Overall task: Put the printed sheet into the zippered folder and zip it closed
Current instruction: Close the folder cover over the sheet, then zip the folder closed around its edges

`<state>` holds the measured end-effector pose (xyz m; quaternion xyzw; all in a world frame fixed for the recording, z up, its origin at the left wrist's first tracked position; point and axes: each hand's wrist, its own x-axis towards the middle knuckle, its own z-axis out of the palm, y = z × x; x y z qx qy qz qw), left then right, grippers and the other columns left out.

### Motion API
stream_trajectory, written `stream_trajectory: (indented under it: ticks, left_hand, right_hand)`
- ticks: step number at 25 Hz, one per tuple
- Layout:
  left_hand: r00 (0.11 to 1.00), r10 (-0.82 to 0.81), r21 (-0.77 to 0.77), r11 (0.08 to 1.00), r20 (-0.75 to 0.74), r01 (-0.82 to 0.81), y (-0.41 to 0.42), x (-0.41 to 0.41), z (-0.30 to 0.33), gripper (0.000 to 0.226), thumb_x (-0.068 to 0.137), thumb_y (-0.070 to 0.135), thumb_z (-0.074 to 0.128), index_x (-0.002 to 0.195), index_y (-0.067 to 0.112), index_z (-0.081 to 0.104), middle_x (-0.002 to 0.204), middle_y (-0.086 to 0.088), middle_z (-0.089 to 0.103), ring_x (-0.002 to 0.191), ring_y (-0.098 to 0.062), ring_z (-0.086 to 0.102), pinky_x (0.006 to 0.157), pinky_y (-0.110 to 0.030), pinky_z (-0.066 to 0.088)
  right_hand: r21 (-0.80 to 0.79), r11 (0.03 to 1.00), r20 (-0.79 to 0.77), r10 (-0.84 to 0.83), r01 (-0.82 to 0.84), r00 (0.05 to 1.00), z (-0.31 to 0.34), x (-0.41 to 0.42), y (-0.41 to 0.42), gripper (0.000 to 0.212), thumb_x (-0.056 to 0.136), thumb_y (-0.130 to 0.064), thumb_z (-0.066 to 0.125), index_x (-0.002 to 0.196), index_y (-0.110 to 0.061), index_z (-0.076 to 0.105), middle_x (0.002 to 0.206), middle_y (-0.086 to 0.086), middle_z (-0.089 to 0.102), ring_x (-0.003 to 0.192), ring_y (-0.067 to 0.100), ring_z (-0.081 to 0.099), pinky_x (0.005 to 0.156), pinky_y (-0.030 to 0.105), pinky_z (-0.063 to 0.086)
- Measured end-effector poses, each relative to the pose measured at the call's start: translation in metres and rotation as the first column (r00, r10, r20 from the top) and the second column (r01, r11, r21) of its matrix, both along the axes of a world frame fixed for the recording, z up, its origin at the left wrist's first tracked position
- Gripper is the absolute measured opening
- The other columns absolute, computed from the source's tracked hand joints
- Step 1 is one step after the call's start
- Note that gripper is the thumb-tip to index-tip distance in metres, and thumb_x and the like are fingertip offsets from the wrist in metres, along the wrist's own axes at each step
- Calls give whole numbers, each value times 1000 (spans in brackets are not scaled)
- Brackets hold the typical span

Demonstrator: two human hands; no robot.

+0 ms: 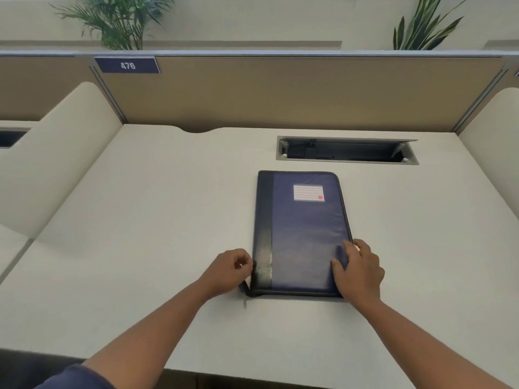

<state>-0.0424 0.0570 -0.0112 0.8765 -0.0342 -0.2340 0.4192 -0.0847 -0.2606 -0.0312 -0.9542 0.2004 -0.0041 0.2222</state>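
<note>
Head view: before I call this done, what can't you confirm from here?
- Printed sheet: not visible; the shut cover of the dark blue zippered fabric folder would hide it.
- Zip along the right edge: partly covered by the right hand.
- Left hand fingertips at the spine: grip unclear.
- White label card: too small to read.

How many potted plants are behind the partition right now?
2: one plant at upper left above the 476 sign, one plant at upper right. Pots are hidden.

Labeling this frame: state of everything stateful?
zippered folder: closed, flat on desk
zipper pull: at near-left corner, lying on desk
left hand: fingers curled at folder's left edge
right hand: pressing folder's near-right corner
cable hatch: open
</note>
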Motion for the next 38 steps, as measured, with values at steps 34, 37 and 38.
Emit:
stream_trajectory:
  ticks: [34,37,38]
  left_hand:
    - [972,-228,128,967,65,218,30,-27,-13,8,89,15,73,90,23,76,92,13,63,92,-11,62,86,-31,52]
    - [965,-253,161,958,74,239,31,-26,-16,8,90,18,72,90,25,75,95,13,62,94,-10,62,87,-30,52]
    - [962,-261,173,954,73,246,32,-25,-16,8,90,18,71,90,25,74,95,13,62,93,-10,62,86,-30,53]
  right_hand:
    - [133,952,-124,292,-275,948,-7,-54,161,25,90,-33,51,70,-18,56,64,-2,61,62,20,57,54,33,41]
    - [92,964,-131,261,-250,956,-7,-55,145,26,90,-31,52,67,-19,54,59,-4,58,58,19,56,51,32,42]
    - [86,968,-129,247,-237,960,-7,-56,138,26,90,-30,53,66,-19,53,57,-4,57,56,18,55,50,32,41]
